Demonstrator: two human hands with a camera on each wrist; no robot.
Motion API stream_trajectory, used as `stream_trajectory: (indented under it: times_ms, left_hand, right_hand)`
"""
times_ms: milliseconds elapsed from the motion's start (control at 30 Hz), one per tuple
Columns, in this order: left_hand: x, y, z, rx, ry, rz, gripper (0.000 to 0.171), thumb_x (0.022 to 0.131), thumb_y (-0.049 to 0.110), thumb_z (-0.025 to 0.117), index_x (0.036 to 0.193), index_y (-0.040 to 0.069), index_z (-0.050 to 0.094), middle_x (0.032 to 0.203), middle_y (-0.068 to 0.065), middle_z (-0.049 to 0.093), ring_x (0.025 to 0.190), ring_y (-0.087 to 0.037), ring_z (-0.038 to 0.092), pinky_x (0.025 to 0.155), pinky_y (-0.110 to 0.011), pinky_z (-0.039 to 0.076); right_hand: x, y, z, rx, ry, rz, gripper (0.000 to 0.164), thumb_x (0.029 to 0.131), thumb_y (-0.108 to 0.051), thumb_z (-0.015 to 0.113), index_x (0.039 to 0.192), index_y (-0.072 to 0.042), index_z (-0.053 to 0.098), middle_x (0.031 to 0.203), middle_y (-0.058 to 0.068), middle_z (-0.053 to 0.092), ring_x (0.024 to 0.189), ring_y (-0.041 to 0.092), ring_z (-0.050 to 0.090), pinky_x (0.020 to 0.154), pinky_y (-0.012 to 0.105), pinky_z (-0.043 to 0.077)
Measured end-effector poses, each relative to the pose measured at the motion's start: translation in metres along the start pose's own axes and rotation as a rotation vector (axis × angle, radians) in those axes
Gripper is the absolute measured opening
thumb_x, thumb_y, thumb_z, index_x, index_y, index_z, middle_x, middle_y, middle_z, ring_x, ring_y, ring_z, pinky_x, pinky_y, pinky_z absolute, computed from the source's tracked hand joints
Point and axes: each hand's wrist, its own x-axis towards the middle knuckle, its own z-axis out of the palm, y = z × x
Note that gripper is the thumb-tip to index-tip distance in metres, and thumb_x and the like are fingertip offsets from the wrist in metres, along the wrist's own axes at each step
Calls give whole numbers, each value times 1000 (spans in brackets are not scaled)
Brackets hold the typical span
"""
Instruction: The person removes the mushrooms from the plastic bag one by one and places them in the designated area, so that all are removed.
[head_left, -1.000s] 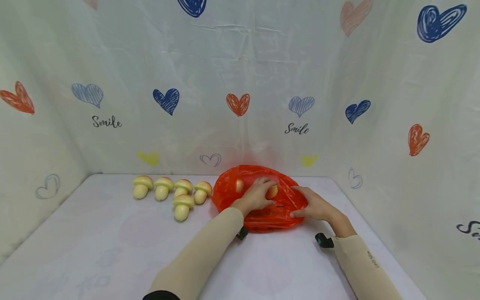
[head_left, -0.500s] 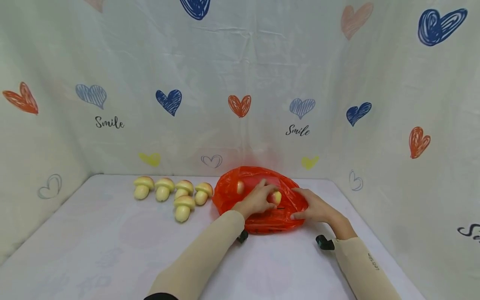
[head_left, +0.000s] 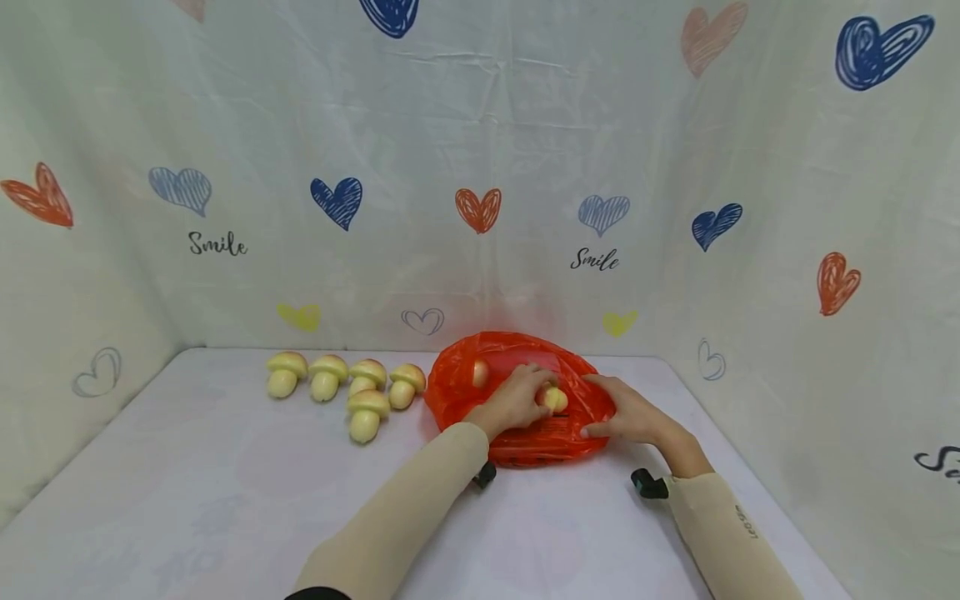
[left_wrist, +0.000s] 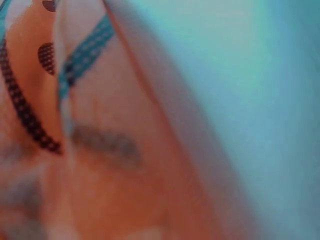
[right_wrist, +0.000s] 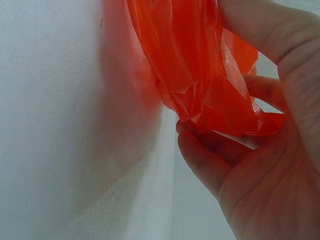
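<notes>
A red plastic bag lies with its mouth spread wide at the back of the table. Inside its opening, my left hand pinches a toy mushroom, whose pale yellow side shows past the fingers. Another mushroom shows in the bag's left part. At the bag's right rim, my right hand grips the plastic; in the right wrist view, its fingers lie beneath the red folds and the thumb is on the other side. The left wrist view is filled by blurred red plastic with dark printed marks.
Several more toy mushrooms with tan caps stand left of the bag on the white-covered table. A pale curtain printed with hearts rises right behind the table's back edge.
The mushroom in my left hand has shifted slightly right and down inside the bag, and more of its pale side shows. My right hand stays at the rim.
</notes>
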Motion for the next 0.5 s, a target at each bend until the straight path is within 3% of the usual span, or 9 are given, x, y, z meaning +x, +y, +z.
stream_trajectory:
  times_ms: [267,500]
  left_hand:
    - [-1,-2,-2,3,-16,48,50,87,13,68,134,14,53,132,1,49,120,-17,41,102,-32,40]
    - [-3,-3,-1,-48,-27,8,47,87,15,70,131,20,55,122,1,45,109,-14,43,93,-28,45]
  right_hand:
    - [0,1,0,2,0,-6,95,69,-47,81,144,-10,37,141,15,42,128,37,38,99,61,36]
    - [0,2,0,4,7,-15,93,69,-45,81,143,-10,38,141,15,42,127,37,39,98,61,38]
